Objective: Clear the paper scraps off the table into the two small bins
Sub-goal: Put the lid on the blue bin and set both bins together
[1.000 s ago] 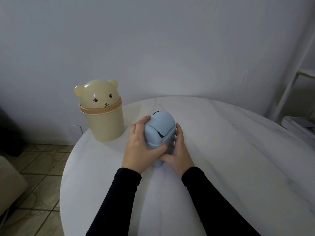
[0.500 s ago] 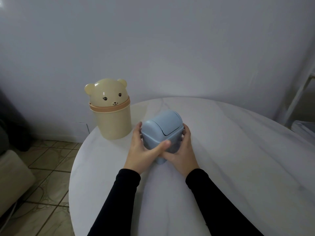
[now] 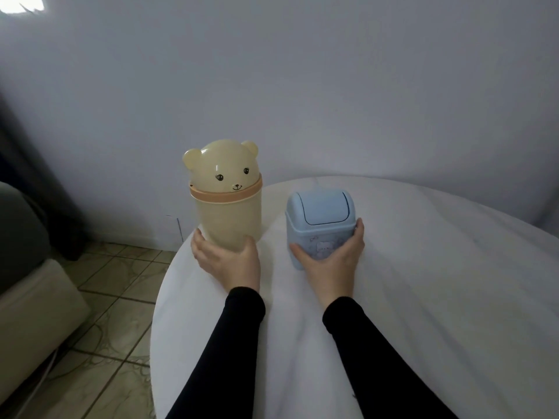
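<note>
A cream bin (image 3: 228, 207) with a bear-head lid stands upright near the table's far left edge. My left hand (image 3: 227, 258) cups its base, thumb on the right side and fingers round the left. To its right stands a small light-blue bin (image 3: 322, 220) with its swing lid closed. My right hand (image 3: 331, 258) grips its lower body, fingers wrapped round the right side and thumb at the left front. No paper scraps show on the white table (image 3: 423, 297).
The round table's left edge drops to a tiled floor (image 3: 115, 297). A beige sofa or cushion (image 3: 30, 313) sits at the left. A plain wall (image 3: 302, 86) stands right behind the bins.
Both hands held the tilted blue bin before. Now it stands upright in my right hand alone, and my left hand has moved left onto the bear bin.
</note>
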A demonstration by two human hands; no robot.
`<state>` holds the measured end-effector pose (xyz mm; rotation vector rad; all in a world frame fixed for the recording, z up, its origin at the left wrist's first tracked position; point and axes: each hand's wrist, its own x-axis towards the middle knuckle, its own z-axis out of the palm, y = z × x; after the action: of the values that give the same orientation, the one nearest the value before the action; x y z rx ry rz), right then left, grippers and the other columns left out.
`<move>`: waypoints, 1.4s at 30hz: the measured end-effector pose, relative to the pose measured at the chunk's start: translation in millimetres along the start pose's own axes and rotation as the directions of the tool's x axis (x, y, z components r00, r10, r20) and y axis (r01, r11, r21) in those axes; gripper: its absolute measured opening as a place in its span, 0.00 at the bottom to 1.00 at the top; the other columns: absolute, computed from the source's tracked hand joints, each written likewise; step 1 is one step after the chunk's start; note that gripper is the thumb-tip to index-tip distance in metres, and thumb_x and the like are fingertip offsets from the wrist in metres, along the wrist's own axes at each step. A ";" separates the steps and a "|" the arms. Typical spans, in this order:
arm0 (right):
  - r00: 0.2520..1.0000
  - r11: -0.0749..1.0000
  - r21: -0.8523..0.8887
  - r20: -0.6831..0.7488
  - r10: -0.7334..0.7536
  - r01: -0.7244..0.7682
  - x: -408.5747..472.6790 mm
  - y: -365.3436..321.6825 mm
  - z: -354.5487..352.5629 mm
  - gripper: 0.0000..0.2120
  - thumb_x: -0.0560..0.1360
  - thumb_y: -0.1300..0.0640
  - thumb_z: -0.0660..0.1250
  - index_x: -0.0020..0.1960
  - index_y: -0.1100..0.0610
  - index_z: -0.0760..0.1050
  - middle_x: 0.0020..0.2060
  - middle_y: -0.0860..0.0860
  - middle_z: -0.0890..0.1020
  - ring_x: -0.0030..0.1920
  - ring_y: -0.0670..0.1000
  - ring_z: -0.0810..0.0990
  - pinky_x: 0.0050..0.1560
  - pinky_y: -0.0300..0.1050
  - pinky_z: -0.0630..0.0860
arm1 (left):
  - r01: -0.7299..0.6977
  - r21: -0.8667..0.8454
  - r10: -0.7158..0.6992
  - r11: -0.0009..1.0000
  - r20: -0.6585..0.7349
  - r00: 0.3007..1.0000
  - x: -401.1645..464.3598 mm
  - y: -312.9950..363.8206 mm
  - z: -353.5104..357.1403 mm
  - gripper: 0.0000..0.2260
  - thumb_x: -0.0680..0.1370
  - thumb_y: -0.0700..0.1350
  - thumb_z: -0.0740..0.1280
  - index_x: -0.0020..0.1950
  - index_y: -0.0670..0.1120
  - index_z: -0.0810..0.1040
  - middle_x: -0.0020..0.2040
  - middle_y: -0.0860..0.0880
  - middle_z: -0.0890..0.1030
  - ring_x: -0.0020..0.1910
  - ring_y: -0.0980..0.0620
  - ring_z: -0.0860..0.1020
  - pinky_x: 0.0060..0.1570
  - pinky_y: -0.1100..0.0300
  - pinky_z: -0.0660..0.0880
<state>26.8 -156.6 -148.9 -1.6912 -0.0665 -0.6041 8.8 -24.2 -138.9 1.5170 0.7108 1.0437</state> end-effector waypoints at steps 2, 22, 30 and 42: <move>1.000 1.000 -0.014 -0.021 -0.009 0.009 5.2 3.5 4.6 0.60 0.56 0.52 0.83 0.76 0.58 0.49 0.71 0.53 0.61 0.72 0.51 0.59 0.70 0.39 0.59 | -0.015 0.013 0.015 1.000 0.020 1.000 7.6 -0.7 4.9 0.44 0.65 0.46 0.73 0.76 0.48 0.53 0.74 0.47 0.58 0.73 0.46 0.57 0.71 0.45 0.60; 0.998 0.993 -0.115 -0.052 -0.046 0.040 21.1 8.5 12.4 0.63 0.55 0.47 0.82 0.77 0.55 0.46 0.71 0.54 0.61 0.72 0.52 0.58 0.71 0.50 0.64 | -0.078 0.095 0.061 0.992 0.171 0.983 11.0 3.3 30.6 0.55 0.58 0.57 0.78 0.76 0.55 0.47 0.75 0.51 0.59 0.73 0.49 0.59 0.71 0.48 0.60; 0.990 0.987 -0.161 -0.138 -0.020 -0.003 38.2 17.6 -21.4 0.63 0.55 0.47 0.82 0.77 0.55 0.47 0.70 0.56 0.62 0.70 0.53 0.60 0.69 0.48 0.64 | -0.083 0.004 0.077 0.997 0.344 0.936 -23.0 8.8 48.3 0.56 0.56 0.58 0.77 0.75 0.59 0.46 0.74 0.52 0.60 0.73 0.50 0.61 0.70 0.47 0.63; 0.968 0.979 -0.201 -0.249 -0.013 -0.039 111.3 57.3 -104.6 0.63 0.55 0.48 0.83 0.77 0.55 0.47 0.70 0.59 0.62 0.70 0.56 0.60 0.69 0.52 0.64 | -0.076 -0.086 0.109 0.993 0.493 0.863 -81.6 27.6 130.4 0.58 0.52 0.57 0.78 0.76 0.55 0.50 0.70 0.50 0.69 0.68 0.50 0.69 0.66 0.53 0.69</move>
<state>106.9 -298.6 -144.5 -1.7983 0.1936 -0.8325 87.9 -158.7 -131.6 1.6840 0.2392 0.6856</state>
